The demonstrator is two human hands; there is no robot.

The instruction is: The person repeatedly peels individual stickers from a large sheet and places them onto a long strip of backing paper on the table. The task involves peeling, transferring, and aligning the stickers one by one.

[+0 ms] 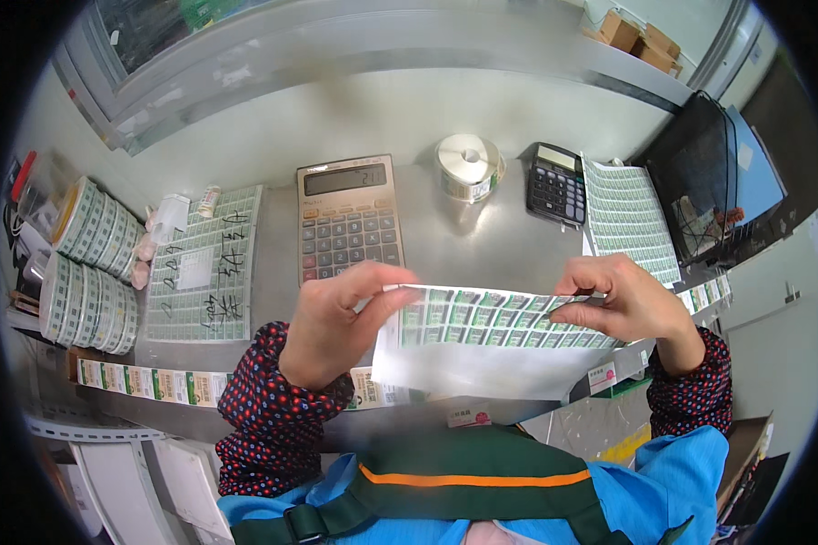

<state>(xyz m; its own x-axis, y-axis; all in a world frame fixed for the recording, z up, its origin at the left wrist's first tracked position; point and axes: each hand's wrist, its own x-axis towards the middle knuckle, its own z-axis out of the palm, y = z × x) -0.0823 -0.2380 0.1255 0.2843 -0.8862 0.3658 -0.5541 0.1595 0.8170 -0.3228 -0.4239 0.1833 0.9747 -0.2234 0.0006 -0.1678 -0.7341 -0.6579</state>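
Note:
A sheet of printed green-and-white labels (491,317) is held up before my chest, slightly bowed, its white backing showing along the lower side. My left hand (344,317) pinches its upper left corner between thumb and fingers. On the other side, my right hand (610,296) grips the upper right part the same way. Just beyond my left hand lies a large gold desk calculator (350,211) with figures on its display. A smaller black calculator (556,184) rests past my right hand, beside more label sheets (630,218) on the right.
A label roll (469,167) stands at the back of the metal table (443,235). Label sheets with handwriting (204,272) lie at left, near stacked label rolls (88,300). A label strip (150,385) runs along the front edge. A dark monitor-like panel (688,177) stands at right.

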